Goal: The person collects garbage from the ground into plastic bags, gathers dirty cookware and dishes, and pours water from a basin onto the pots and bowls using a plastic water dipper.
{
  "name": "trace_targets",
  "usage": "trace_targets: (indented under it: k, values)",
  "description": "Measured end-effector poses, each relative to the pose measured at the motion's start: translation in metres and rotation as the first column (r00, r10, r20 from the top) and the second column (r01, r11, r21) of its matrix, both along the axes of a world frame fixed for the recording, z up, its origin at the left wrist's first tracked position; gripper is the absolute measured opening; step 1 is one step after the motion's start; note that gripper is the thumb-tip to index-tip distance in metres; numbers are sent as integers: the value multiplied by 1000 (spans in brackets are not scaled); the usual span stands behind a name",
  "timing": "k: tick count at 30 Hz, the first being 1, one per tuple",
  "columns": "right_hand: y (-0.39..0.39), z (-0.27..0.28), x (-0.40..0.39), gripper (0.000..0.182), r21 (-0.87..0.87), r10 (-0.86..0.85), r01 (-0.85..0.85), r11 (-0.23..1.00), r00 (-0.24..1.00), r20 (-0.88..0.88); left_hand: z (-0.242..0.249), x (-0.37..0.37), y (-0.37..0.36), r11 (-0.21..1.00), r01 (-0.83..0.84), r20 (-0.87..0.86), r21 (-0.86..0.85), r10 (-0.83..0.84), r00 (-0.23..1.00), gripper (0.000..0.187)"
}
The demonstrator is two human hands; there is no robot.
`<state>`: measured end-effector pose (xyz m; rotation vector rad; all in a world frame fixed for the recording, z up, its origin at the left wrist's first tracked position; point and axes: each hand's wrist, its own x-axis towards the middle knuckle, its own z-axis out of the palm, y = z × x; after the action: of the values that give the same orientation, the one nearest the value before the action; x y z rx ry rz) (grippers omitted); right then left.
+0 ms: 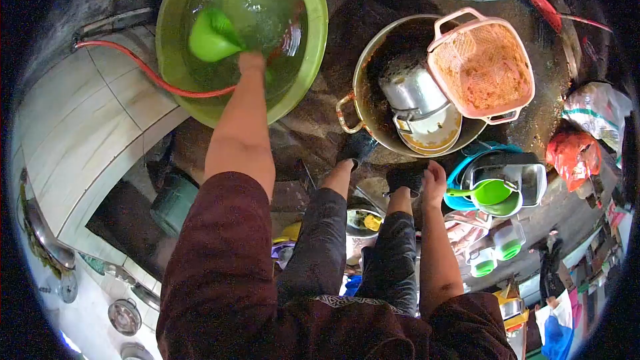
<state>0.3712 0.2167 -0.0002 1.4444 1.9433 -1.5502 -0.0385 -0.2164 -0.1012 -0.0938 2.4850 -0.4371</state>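
My left hand is closed at the narrow end of a bright green dipper, over the water in a large green tub. The dipper is tilted, with its rounded bowl to the hand's upper left. A red hose runs over the tub's near rim, close to my left forearm. My right hand hangs beside my knee with loosely curled fingers and nothing visible in it. Just above it stands a big metal pot holding a dirty silver pot and a food-stained lid or plate.
A pink basket with orange-brown residue rests on the big pot's right rim. Right of my right hand, a blue basin holds stacked containers and a green ladle-like scoop. Plastic bags lie farther right. A tiled ledge borders the left.
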Motion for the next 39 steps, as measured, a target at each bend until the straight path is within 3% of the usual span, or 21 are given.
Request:
trace_targets:
  k: [3, 4, 5, 6, 8, 11, 13, 14, 16, 22, 24, 25, 27, 28, 30, 31, 32, 33, 34, 36, 39]
  values:
    - [-16, -2, -39, 27, -10, 21, -20, 1000, 1000, 23, -22, 21, 15, 971, 52, -186, 233, -8, 982, 29]
    - [-20, -5, -51, 25, 26, 90, -90, 996, 996, 7, 13, 24, 44, 824, -315, -86, 470, 398, 913, 27]
    - [-25, -1, -66, 23, 20, 133, -132, 991, 990, -36, 55, 24, 74, 496, -592, 105, 635, 704, 702, 27]
    - [-34, 2, -83, 25, -12, 110, -113, 993, 983, -145, 84, 22, 91, 62, -725, 351, 686, 845, 405, 30]
    - [-50, -7, -110, 26, -85, 87, -118, 989, 947, -311, 83, 33, 79, -349, -653, 642, 672, 714, 279, 36]
    - [-74, -4, -153, 26, -271, 32, -133, 953, 937, -347, 145, 61, 75, -377, -644, 697, 665, 623, 356, 34]
    - [-84, 20, -193, 26, -265, 196, -281, 922, 931, -307, 180, 79, 67, -435, -650, 761, 624, 528, 377, 31]
    - [-91, 27, -209, 26, -317, 181, -300, 900, 918, -354, 199, 88, 68, -434, -650, 762, 623, 526, 379, 31]
    - [-107, 39, -235, 27, -364, 162, -317, 876, 904, -396, 236, 103, 75, -276, -728, 717, 627, 571, 401, 28]
    - [-147, 41, -289, 34, -769, -275, 7, 639, 936, -219, 273, 139, 98, -191, -752, 708, 631, 537, 458, 23]
    - [-152, 6, -289, 33, -660, -290, 53, 749, 923, -254, 274, 149, 109, -116, -720, 660, 684, 518, 544, 22]
    - [-158, 9, -297, 31, -669, -454, 227, 708, 872, -185, 274, 153, 118, -56, -728, 630, 684, 549, 550, 21]
    - [-149, 31, -301, 31, -669, -501, 318, 672, 860, -95, 275, 157, 132, 129, -717, 525, 686, 594, 609, 24]
    - [-144, 47, -304, 31, -664, -549, 407, 627, 836, -5, 265, 164, 133, 126, -722, 531, 680, 594, 604, 24]
    - [-130, 50, -297, 29, -738, -487, 358, 571, 872, 47, 245, 177, 134, 321, -318, 168, 892, 417, 893, 30]
    - [-128, 46, -295, 25, -715, -506, 376, 589, 862, 36, 244, 178, 137, 320, -322, 172, 891, 419, 891, 30]
    - [-125, 42, -292, 21, -692, -526, 396, 604, 850, 27, 244, 181, 140, 450, -277, 114, 849, 356, 928, 33]
    - [-127, -65, -261, 21, -338, -91, -42, 940, 926, -366, 249, 180, 144, 570, -220, 63, 792, 282, 957, 36]
    - [-122, -50, -262, 21, -341, -91, -41, 939, 928, -362, 256, 178, 151, 572, -223, 66, 789, 282, 957, 36]
    - [-108, 11, -272, 23, -653, -491, 384, 653, 871, 21, 268, 173, 161, 725, -230, 106, 649, 214, 971, 38]
    - [-91, -12, -246, 29, -670, -444, 306, 677, 895, -39, 263, 166, 160, 730, -165, -19, 663, 237, 971, 39]
